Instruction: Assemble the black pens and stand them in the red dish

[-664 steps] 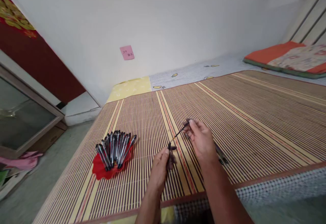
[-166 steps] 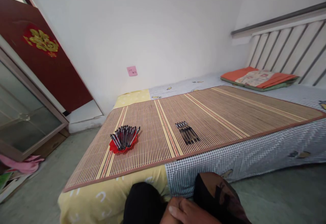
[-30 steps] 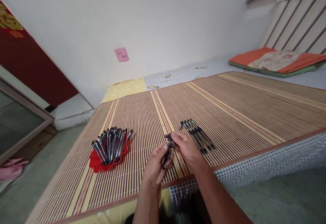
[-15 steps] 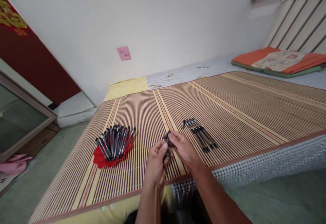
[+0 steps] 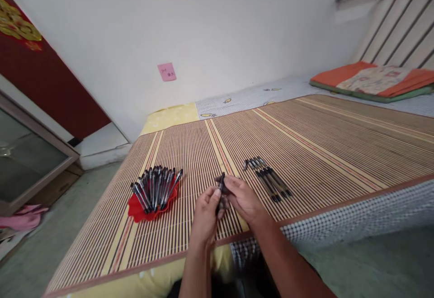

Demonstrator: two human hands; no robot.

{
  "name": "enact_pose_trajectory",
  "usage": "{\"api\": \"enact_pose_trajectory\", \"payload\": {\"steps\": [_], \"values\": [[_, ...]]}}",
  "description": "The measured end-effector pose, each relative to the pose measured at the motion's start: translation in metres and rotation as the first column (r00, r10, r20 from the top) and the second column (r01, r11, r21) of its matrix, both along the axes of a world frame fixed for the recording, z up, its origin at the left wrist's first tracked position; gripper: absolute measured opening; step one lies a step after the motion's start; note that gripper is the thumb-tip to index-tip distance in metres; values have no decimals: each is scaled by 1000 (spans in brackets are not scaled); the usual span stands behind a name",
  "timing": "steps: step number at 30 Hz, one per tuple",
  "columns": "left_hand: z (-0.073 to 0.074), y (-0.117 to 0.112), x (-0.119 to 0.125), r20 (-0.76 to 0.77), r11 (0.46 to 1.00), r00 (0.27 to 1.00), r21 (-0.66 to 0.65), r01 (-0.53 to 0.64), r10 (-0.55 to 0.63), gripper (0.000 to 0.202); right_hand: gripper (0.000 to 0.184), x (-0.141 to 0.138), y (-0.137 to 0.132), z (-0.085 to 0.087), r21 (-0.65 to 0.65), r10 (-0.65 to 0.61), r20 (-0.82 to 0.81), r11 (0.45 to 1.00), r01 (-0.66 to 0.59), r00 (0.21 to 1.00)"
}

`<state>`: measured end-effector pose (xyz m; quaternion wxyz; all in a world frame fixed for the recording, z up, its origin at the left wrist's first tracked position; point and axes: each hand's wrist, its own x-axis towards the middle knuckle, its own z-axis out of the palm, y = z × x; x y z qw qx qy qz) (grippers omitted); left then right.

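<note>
Head view: I see both hands meeting on one pen [image 5: 221, 185].
Left hand [image 5: 205, 214]: pinching the pen.
Right hand [image 5: 241, 196]: gripping the pen too.
Beside: pen row [image 5: 267, 181], red dish [image 5: 149, 207].

There is a single view, from a camera worn on the person's head, which looks forward and down across the near edge of the bed with the striped bamboo mat [image 5: 305, 139]. It sits close above the two bare hands, the left hand [image 5: 204, 215] and the right hand [image 5: 242, 198], whose forearms enter from the bottom edge. The view faces the white wall [image 5: 217, 26] beyond the bed, with the slatted headboard [image 5: 400, 31] at far right and the grey floor [image 5: 37, 248] at lower left.
</note>
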<state>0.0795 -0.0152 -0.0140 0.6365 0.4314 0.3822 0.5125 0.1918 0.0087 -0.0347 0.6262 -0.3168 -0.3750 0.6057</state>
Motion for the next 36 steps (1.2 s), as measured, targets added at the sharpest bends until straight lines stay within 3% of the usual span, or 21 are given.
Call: {"api": "enact_pose_trajectory", "payload": {"steps": [5,9,13,18,22,23,26,30,33,36], "values": [[-4,0,-3,228,955,942,-111,275,-245,33,40,9,0,0,-24,46,-48,999,-47,998],[-7,-1,-2,309,940,907,-94,327,-285,33,36,13,-2,2,-12,61,16,998,-61,998],[-6,-1,0,249,970,948,-86,227,-199,36,36,11,-3,4,53,1,163,999,-10,987],[-5,-2,3,-3,996,997,12,-83,83,29,31,5,-2,7,122,-121,327,989,85,937],[-6,-5,3,-269,921,899,284,-268,345,3,30,-2,-2,5,200,-244,430,965,171,869],[-6,-6,3,-293,894,868,332,-300,400,5,30,-4,-2,5,218,-267,443,958,186,856],[-7,-7,3,-280,852,832,375,-364,479,14,34,-8,-1,2,245,-326,458,941,235,827],[-9,-1,0,-230,914,897,248,-322,378,4,34,-11,0,-2,120,-245,354,969,216,902],[-12,5,-1,-3,940,942,65,-334,335,18,39,-13,-2,-5,28,-197,265,980,197,944],[-15,10,-2,202,930,909,-41,-365,365,28,30,-20,-7,-6,69,-153,360,988,137,920]]}}
